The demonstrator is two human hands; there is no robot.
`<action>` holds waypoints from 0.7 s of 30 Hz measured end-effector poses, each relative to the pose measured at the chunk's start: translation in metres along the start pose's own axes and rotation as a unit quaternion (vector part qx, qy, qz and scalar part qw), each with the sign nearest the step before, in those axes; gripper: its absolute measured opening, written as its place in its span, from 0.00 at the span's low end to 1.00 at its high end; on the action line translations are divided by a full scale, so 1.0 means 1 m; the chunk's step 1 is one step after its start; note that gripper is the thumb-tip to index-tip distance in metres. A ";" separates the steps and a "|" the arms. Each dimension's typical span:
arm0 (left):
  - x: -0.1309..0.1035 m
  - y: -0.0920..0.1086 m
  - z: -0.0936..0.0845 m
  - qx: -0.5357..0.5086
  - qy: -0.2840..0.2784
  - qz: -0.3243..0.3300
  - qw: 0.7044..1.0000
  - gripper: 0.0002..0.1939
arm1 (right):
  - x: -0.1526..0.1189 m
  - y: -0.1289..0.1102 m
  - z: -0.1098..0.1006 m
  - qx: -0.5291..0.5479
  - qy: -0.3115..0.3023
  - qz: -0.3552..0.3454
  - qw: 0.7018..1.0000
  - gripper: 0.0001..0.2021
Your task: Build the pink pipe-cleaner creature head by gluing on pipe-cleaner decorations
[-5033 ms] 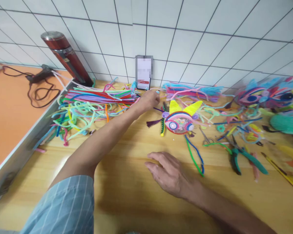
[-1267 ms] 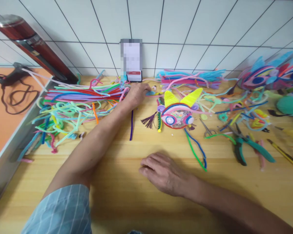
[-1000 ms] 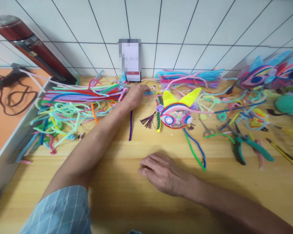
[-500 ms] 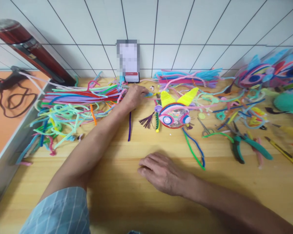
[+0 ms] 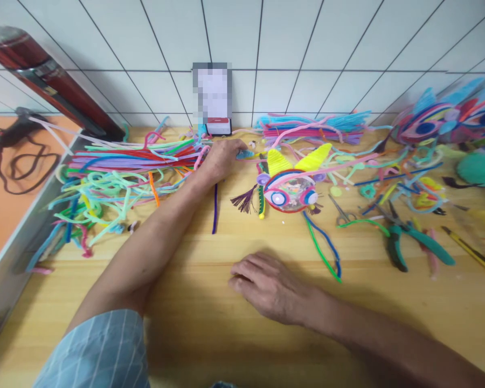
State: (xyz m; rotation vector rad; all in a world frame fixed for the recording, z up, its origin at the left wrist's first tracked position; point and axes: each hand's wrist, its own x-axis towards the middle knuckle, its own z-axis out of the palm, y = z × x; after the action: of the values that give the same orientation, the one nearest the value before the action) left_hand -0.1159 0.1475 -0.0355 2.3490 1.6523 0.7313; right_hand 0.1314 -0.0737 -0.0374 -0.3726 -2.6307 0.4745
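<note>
My left hand (image 5: 223, 159) reaches to the back of the table, beside a bundle of coloured pipe cleaners (image 5: 137, 156). Its fingers are curled in close to a small blue piece (image 5: 244, 154); what they grip is hidden. My right hand (image 5: 262, 285) lies on the wood near the front, fingers bent together, with nothing visible in them. Between and beyond the hands sits a fish-like figure (image 5: 291, 194) with round eyes, yellow ears (image 5: 315, 158) and a dark tassel (image 5: 244, 201). A long pink pipe cleaner (image 5: 339, 166) slants across its top.
A phone (image 5: 212, 102) leans on the tiled wall. Tangled pipe cleaners (image 5: 101, 199) lie at left by a red-brown flask (image 5: 52, 81). Green-handled pliers (image 5: 424, 242), small scissors (image 5: 343, 213) and a yellow cutter (image 5: 472, 253) are at right. More decorated figures (image 5: 432, 124) stand at back right.
My left hand's fingers have drawn in near the small blue piece. The pink pipe cleaner's right end has swung up and to the right. My right hand has stayed still.
</note>
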 end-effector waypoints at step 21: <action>-0.005 0.001 0.009 -0.029 0.058 -0.049 0.997 0.22 | -0.001 0.001 0.000 0.001 -0.003 -0.005 1.000 0.07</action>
State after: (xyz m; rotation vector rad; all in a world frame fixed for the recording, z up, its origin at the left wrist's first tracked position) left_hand -0.1118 0.1439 -0.0444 2.2082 1.7530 0.8988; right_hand 0.1328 -0.0733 -0.0380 -0.3579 -2.6376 0.4747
